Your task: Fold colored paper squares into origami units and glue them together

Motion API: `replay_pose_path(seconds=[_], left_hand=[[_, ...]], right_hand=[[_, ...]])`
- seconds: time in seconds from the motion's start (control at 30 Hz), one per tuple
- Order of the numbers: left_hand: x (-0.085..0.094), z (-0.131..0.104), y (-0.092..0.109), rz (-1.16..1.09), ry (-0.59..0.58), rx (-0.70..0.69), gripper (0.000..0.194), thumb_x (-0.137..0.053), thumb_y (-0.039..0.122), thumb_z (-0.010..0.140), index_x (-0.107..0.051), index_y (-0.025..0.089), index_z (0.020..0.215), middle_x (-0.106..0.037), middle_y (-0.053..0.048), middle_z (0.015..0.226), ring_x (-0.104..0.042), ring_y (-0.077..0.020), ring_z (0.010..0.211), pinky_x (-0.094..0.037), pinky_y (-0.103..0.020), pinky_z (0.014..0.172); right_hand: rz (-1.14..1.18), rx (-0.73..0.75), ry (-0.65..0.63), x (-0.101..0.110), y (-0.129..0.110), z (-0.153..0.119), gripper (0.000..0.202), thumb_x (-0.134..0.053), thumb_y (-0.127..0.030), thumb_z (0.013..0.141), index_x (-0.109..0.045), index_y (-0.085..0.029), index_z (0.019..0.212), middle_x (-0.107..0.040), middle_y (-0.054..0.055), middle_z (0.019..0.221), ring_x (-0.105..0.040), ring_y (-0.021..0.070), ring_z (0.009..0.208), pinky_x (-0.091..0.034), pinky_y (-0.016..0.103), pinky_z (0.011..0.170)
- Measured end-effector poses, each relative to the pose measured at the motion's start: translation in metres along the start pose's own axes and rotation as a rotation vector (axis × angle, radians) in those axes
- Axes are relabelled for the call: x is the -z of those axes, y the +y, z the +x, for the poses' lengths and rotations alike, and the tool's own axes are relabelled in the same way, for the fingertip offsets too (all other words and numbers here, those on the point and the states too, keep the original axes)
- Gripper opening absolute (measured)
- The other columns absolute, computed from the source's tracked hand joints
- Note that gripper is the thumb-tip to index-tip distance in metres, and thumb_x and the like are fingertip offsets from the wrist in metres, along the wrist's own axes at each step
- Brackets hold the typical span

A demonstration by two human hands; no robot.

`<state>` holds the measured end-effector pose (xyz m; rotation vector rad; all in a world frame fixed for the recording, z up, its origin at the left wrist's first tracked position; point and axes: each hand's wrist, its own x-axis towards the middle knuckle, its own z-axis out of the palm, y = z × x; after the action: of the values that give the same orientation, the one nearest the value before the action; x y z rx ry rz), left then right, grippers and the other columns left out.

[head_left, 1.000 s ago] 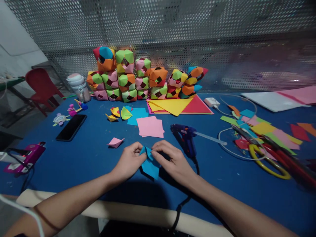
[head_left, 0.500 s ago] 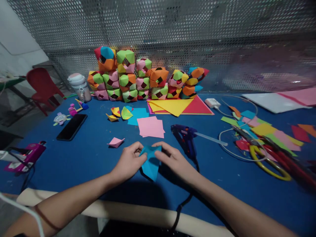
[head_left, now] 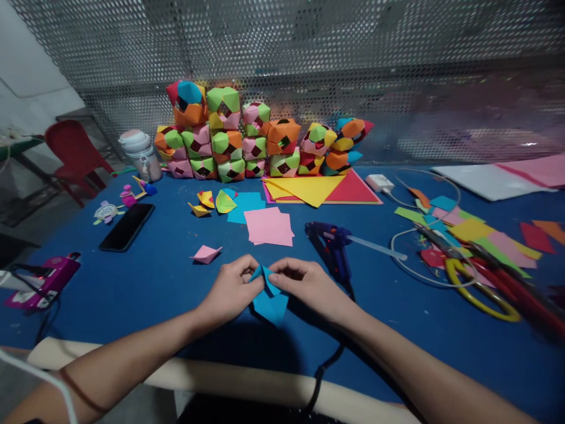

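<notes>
Between my hands is a blue sheet of paper (head_left: 270,307), held just above the table near its front edge. My left hand (head_left: 232,290) pinches the paper's upper left part between thumb and fingers. With thumb and fingertips, my right hand (head_left: 311,287) grips the upper right part, where a flap is bent down over the sheet. Beyond the hands lie a stack of pink paper squares (head_left: 269,227) and some blue paper squares (head_left: 242,207). A folded pink paper piece (head_left: 206,254) rests ahead of my left hand.
A glue gun (head_left: 331,244) lies right of centre, its cord running to the front edge. Yellow-handled scissors (head_left: 481,294), paper scraps (head_left: 477,232) and a white cable are at right. Folded paper balls (head_left: 229,147) stand stacked behind. A phone (head_left: 128,227) and bottle (head_left: 140,154) are left.
The top right part of the blue paper has been bent down and inward into a flap. My right fingers have moved slightly left with it, while my left hand keeps its hold.
</notes>
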<state>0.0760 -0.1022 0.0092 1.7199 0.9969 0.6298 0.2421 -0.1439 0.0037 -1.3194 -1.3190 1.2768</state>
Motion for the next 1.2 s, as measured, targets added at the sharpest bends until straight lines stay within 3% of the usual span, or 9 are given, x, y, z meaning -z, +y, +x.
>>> replay_pose_path(seconds=[0.27,0.43,0.7,0.93,1.2], left_hand=[[-0.0020,-0.0002,0.0042,-0.088,-0.022,0.045,0.011,-0.052,0.020,0.071,-0.045,0.016,0.065,-0.033,0.007,0.056,-0.030,-0.0070,0.053,-0.021,-0.020,0.048],[-0.0036,0.0004,0.0047,-0.169,-0.034,0.103,0.010,-0.054,0.020,0.069,-0.045,0.017,0.066,-0.039,0.006,0.056,-0.035,-0.0070,0.053,-0.024,-0.019,0.049],[-0.0017,0.0003,0.0079,-0.359,-0.144,0.154,0.010,-0.056,0.016,0.068,-0.047,0.016,0.072,-0.049,0.005,0.064,-0.043,-0.0068,0.056,-0.032,-0.020,0.054],[0.0039,-0.0012,0.0026,-0.202,-0.163,0.146,0.017,-0.055,0.027,0.074,-0.049,0.014,0.065,-0.042,0.005,0.059,-0.037,-0.0073,0.054,-0.027,-0.020,0.051],[0.0038,-0.0026,0.0034,0.023,-0.136,0.015,0.022,-0.050,0.024,0.075,-0.046,0.015,0.055,-0.034,0.006,0.054,-0.030,-0.0075,0.053,-0.023,-0.020,0.049]], right_hand=[[-0.231,0.111,0.081,-0.0014,-0.0009,-0.0022,0.018,-0.057,-0.033,0.078,-0.065,-0.017,0.077,-0.061,0.000,0.066,-0.052,0.0121,0.061,-0.040,0.024,0.056],[-0.360,0.263,0.142,-0.0046,-0.0027,-0.0060,0.019,-0.052,-0.027,0.081,-0.066,-0.018,0.072,-0.064,0.000,0.066,-0.056,0.0126,0.061,-0.042,0.024,0.057],[-0.427,0.399,0.198,-0.0050,-0.0010,-0.0079,0.018,-0.052,-0.024,0.082,-0.064,-0.017,0.070,-0.063,0.000,0.063,-0.056,0.0119,0.057,-0.043,0.024,0.056],[-0.422,0.486,0.173,-0.0044,0.0017,-0.0100,0.018,-0.051,-0.023,0.084,-0.065,-0.017,0.074,-0.062,0.003,0.065,-0.057,0.0131,0.060,-0.043,0.026,0.056],[-0.415,0.537,0.128,-0.0054,-0.0006,-0.0087,0.014,-0.055,-0.024,0.083,-0.066,-0.018,0.090,-0.062,0.005,0.079,-0.058,0.0161,0.075,-0.047,0.029,0.066]])
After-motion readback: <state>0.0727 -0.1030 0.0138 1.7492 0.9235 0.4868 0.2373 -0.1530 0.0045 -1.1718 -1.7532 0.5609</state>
